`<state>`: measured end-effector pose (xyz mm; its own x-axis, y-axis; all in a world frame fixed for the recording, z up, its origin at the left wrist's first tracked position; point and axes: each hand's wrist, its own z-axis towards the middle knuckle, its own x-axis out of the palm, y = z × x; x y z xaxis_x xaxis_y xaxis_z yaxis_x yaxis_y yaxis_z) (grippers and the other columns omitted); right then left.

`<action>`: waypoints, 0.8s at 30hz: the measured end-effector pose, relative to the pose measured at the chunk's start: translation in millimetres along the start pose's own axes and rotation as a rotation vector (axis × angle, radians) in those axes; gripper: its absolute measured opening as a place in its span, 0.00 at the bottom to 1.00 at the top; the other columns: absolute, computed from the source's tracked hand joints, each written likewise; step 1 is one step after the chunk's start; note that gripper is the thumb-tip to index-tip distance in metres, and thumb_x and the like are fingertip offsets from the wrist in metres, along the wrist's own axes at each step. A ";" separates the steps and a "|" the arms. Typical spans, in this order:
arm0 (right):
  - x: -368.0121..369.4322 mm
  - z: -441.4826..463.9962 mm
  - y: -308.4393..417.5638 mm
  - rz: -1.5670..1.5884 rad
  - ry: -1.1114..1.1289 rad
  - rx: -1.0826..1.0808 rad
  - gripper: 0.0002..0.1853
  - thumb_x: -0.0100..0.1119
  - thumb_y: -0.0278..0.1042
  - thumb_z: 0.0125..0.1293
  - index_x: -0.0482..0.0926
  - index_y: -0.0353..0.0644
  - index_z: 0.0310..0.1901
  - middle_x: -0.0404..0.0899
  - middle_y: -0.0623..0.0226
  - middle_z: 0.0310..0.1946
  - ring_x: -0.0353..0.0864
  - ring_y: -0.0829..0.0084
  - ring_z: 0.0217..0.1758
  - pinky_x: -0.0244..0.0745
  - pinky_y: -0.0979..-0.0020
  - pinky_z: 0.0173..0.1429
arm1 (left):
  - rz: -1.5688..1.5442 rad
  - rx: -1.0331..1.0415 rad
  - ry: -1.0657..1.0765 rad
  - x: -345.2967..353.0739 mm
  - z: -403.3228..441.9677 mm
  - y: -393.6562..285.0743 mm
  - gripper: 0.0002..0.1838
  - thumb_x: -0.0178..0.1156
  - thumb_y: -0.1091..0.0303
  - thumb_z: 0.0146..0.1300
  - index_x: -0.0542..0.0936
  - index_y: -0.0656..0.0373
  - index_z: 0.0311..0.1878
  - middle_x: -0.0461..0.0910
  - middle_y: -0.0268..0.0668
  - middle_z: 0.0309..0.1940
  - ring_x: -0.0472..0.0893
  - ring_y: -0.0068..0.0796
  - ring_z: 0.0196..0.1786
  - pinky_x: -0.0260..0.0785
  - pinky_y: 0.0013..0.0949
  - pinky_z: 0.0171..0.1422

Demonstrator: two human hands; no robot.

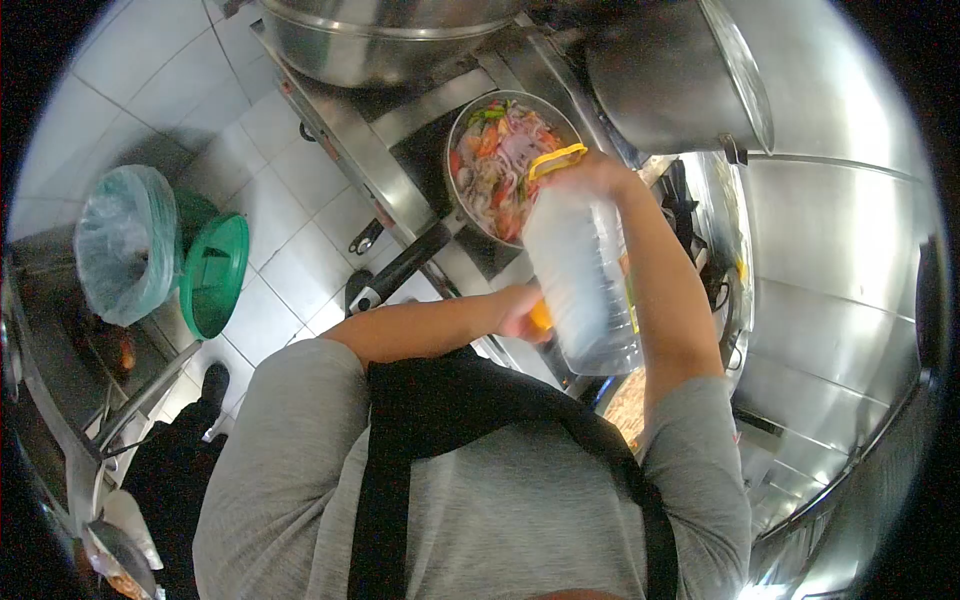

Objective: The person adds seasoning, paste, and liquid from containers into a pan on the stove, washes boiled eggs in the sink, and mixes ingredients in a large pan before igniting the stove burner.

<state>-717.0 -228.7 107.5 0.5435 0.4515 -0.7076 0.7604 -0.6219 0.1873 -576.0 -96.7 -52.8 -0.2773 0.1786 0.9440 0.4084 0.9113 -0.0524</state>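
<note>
My right hand is closed at the top of a large clear plastic jug with a yellow handle. The jug is tilted, its top end over the near right rim of a frying pan; motion blurs it. Sliced onion, tomato and green pepper fill the pan, which sits on the stove. Its black handle points toward my left forearm. My left hand, beside the jug's lower half, has its fingers curled at a small orange thing, partly hidden, whose kind I cannot make out.
Large metal pots stand beyond the pan and at the right. On the left are a bin with a clear liner and a green lid. Another person's dark-trousered leg shows at lower left. Steel panels line the right.
</note>
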 end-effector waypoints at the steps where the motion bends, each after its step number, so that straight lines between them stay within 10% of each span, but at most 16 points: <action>1: 7.3 -0.5 -6.0 0.053 0.011 -0.031 0.24 0.70 0.46 0.45 0.81 0.42 0.44 0.81 0.67 0.36 0.77 0.77 0.36 0.73 0.74 0.43 | 0.029 -0.022 -0.004 -1.8 -1.7 3.4 0.19 0.46 0.44 0.64 0.73 0.49 0.44 0.76 0.32 0.33 0.76 0.29 0.31 0.74 0.33 0.28; 17: 56.4 -213.9 -82.1 0.681 -0.614 -0.531 0.19 0.69 0.31 0.43 0.77 0.37 0.39 0.79 0.70 0.35 0.76 0.79 0.38 0.69 0.77 0.44 | 0.950 0.452 -0.485 39.1 -85.5 34.6 0.19 0.40 0.54 0.67 0.69 0.57 0.51 0.72 0.37 0.34 0.74 0.28 0.38 0.70 0.34 0.35; 24: 109.3 -301.0 -59.2 0.605 -0.578 -0.783 0.31 0.77 0.36 0.31 0.77 0.38 0.43 0.80 0.67 0.37 0.78 0.78 0.40 0.71 0.76 0.47 | 1.455 1.277 -0.839 109.9 -219.4 102.7 0.23 0.52 0.70 0.58 0.68 0.57 0.59 0.68 0.40 0.46 0.67 0.34 0.52 0.59 0.35 0.59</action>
<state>-595.6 50.1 224.2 0.8049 -0.2738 -0.5265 0.5528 0.0235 0.8330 -373.7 -64.9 117.0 -0.7643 0.5757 -0.2905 0.0628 -0.3819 -0.9221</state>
